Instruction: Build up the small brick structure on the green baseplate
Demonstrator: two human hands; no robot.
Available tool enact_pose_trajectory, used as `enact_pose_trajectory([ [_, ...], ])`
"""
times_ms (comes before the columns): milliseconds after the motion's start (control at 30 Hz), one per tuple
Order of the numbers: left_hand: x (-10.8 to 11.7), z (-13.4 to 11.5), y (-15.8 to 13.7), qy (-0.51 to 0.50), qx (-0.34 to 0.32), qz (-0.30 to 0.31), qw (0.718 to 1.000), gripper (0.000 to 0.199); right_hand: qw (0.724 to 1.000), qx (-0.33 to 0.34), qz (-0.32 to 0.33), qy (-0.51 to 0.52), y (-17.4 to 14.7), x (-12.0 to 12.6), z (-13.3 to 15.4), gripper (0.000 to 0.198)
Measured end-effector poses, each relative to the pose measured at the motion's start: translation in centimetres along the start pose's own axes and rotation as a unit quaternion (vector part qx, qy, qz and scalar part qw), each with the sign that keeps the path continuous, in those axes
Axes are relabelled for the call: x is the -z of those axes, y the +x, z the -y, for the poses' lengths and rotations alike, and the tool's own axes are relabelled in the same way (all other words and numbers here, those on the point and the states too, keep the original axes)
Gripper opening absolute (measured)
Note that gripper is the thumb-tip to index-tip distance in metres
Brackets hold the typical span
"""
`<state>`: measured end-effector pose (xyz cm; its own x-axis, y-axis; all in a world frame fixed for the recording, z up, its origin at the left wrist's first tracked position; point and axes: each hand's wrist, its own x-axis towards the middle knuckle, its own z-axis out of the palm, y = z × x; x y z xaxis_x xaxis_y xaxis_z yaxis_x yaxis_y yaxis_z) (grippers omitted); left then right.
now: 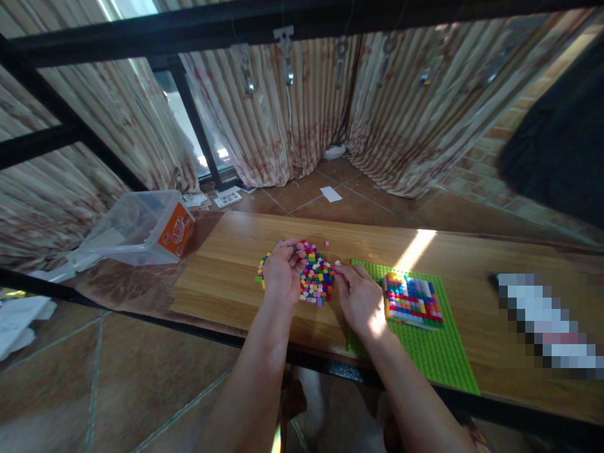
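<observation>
A loose pile of small coloured toy bricks (317, 277) lies on the wooden table. My left hand (284, 270) is over the left side of the pile, its fingers curled inward; what they hold, if anything, is hidden. At the pile's right edge, my right hand (362, 301) pinches a small pinkish brick between thumb and forefinger. Its wrist crosses the left part of a green studded baseplate (415, 346). On that plate, just right of my right hand, sits a flat block of multicoloured bricks (413, 301) in rows.
One single pink brick (327, 243) lies behind the pile. A clear plastic bin (136, 226) with an orange label stands left of the wooden tabletop (212, 270). A pixelated dark-edged object (547, 321) lies at right. A black metal bar (189, 34) with hanging clips crosses above.
</observation>
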<state>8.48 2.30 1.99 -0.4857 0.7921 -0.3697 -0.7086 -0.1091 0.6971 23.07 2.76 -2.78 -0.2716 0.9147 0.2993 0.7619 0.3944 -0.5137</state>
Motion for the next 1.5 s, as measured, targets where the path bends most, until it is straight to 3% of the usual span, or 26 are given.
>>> enact_pose_trajectory([
  [167,-0.1,-0.1,-0.2,0.003,0.029,-0.016,0.999,0.01,1.0,0.006,0.022,-0.003,0.5,-0.7,0.3,0.027],
  [333,-0.1,-0.2,-0.5,0.018,0.065,-0.001,0.998,0.023,1.0,0.006,0.018,0.013,0.6,-1.0,0.0,0.023],
  [633,0.8,-1.4,-0.1,-0.001,0.028,-0.027,0.999,0.026,0.999,0.017,0.044,0.025,0.1,-0.3,-0.7,0.021],
  [767,1.2,-2.1,-0.1,-0.017,0.024,-0.043,0.999,0.023,0.999,0.016,0.026,0.041,0.0,0.3,-0.7,0.022],
  [967,1.4,-3.1,-0.1,-0.041,0.024,-0.044,0.998,0.02,0.999,-0.03,-0.001,0.036,2.5,0.0,-0.1,0.023],
  [1067,1.5,-3.5,-0.1,-0.05,0.026,-0.036,0.998,0.015,0.999,-0.037,0.019,0.023,5.0,-0.6,0.3,0.025],
  [1200,1.9,-4.0,-0.1,-0.061,0.029,-0.036,0.997,0.012,0.998,0.012,0.062,-0.01,7.3,-1.4,0.5,0.025],
  [1500,2.6,-5.6,-0.3,-0.084,0.02,-0.07,0.994,0.007,0.987,0.062,0.139,-0.056,7.7,-2.3,0.1,0.024],
])
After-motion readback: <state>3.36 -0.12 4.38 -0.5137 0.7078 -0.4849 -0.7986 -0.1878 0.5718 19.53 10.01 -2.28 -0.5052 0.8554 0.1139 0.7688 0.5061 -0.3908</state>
